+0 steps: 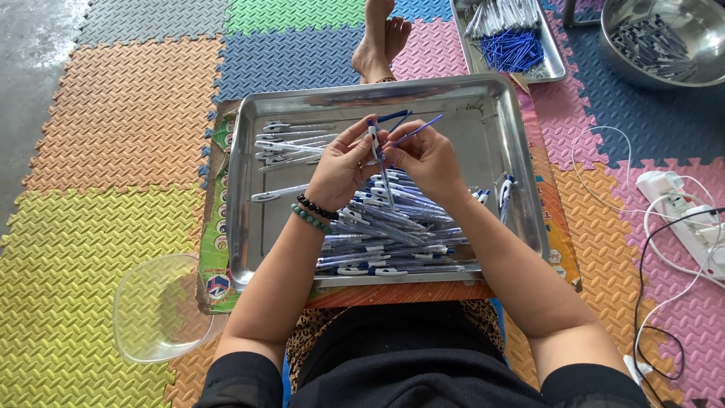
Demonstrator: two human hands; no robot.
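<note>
My left hand (341, 168) and my right hand (427, 155) meet over a steel tray (498, 121). The left hand pinches a clear pen barrel (383, 170) that points down toward me. In my right hand are thin blue refills (418, 129), one of them touching the top of the barrel. Below my hands lies a heap of clear pens with blue caps (389, 234). Several finished-looking pens (291, 143) lie in a row at the tray's left. Bead bracelets circle my left wrist.
A clear plastic bowl (155, 306) sits on the foam mat at the left. Another tray with blue refills and white parts (510, 38) and a steel bowl of dark parts (657, 41) stand far right. A power strip with cables (683, 219) lies right. Bare feet (380, 38) rest beyond the tray.
</note>
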